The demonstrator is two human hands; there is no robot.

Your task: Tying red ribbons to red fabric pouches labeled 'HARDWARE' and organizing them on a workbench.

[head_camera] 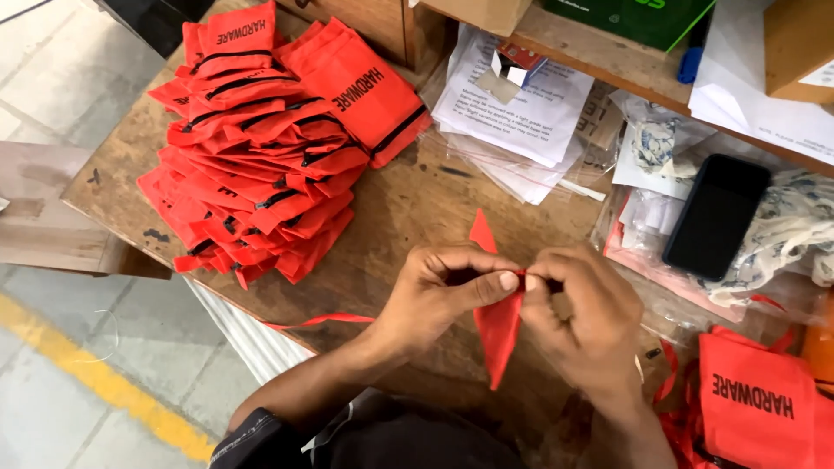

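My left hand (439,291) and my right hand (578,317) meet over a worn wooden table (408,204). Together they pinch a small red fabric pouch (497,326), held edge-on so it looks like a narrow pointed strip. Thumbs and forefingers grip its upper middle. A thin red drawstring (317,321) trails from it to the left along the table's front edge. A big heap of finished red pouches with black trim (261,143) lies at the far left of the table.
More red pouches (751,404) sit at the lower right. A black phone (715,215) rests on plastic bags and papers (521,108) at the right. Cardboard boxes and a wooden shelf line the back. Tiled floor with a yellow stripe (104,378) lies left.
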